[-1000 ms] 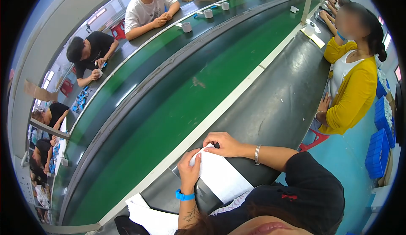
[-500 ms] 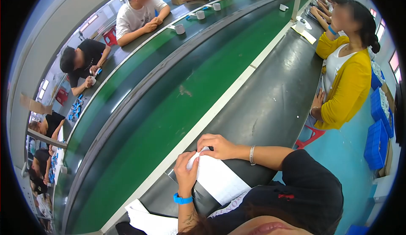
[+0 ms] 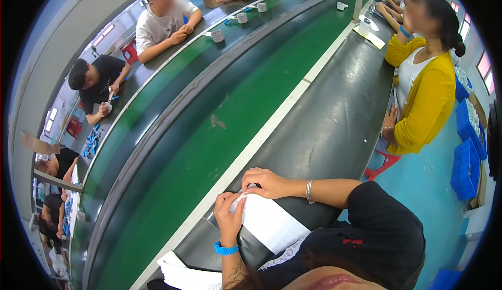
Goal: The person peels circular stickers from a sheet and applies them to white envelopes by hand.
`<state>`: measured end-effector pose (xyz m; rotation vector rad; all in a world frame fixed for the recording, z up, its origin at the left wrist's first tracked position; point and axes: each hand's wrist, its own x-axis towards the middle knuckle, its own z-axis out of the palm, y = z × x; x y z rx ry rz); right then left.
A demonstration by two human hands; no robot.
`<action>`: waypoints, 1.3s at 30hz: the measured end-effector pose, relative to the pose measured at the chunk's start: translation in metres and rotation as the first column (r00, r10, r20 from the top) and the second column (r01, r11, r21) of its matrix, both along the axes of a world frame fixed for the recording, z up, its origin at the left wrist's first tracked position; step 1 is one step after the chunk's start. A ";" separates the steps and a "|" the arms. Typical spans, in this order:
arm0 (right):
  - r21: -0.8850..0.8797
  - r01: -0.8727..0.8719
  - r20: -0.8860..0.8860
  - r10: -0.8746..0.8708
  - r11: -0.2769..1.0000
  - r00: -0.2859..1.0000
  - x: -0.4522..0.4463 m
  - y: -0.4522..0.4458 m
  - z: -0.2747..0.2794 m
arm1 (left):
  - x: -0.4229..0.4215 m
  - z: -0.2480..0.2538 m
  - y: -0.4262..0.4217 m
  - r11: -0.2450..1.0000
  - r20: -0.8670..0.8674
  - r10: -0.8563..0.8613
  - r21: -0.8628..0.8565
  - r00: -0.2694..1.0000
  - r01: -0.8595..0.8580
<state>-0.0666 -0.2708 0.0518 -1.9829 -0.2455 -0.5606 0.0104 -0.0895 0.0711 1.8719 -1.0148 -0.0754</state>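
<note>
The left hand (image 3: 228,217) and right hand (image 3: 265,183) meet at the top of a white sheet (image 3: 274,223), fingers bent and thumbs drawn in, pinching its end between them. Their fingers cover part of that end, which looks creased. The sheet slants across the counter (image 3: 319,138) to its near edge, where the wearer's black shirt (image 3: 366,211) crowds in. A blue wristband (image 3: 226,248) circles the left wrist, a metal bracelet (image 3: 309,192) the right.

Loose white papers (image 3: 191,275), one part folded up, lie by the counter's near left corner. Toward the far end, close to the belt-side edge, a white cup (image 3: 364,27) stands by a yellow paper (image 3: 371,38), near an upright post (image 3: 359,0). A person in a yellow cardigan (image 3: 429,104) sits at the right edge, with blue crates (image 3: 465,170) behind.

The counter top is dark and smooth with a dull sheen, dotted with small white specks (image 3: 365,140). A flat pale strip (image 3: 305,81) borders it; beyond runs a glossy, scuffed green belt (image 3: 251,107). Across it sit rounded white parts (image 3: 217,36) and a scatter of small blue pieces (image 3: 92,141).
</note>
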 end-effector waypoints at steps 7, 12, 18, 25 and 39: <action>-0.011 0.030 0.053 -0.030 0.999 0.998 0.000 0.000 0.004 | 0.001 0.002 -0.004 0.999 0.055 -0.029 -0.024 0.998 0.031; -0.025 0.018 0.045 -0.017 1.000 0.999 0.000 -0.001 0.003 | 0.001 0.002 -0.004 0.998 0.062 -0.053 -0.030 0.997 0.055; -0.044 0.038 0.005 -0.038 0.998 0.999 -0.001 0.000 0.003 | 0.001 -0.001 -0.003 0.998 0.072 -0.047 -0.028 0.996 0.049; -0.084 0.006 0.027 -0.004 0.996 1.000 -0.001 -0.002 0.001 | 0.002 -0.009 0.000 0.998 -0.012 -0.029 -0.058 1.000 0.028; 0.238 0.075 -0.120 -0.047 0.968 0.992 0.000 -0.002 0.006 | 0.000 -0.009 0.002 0.985 -0.315 0.010 -0.163 0.949 -0.065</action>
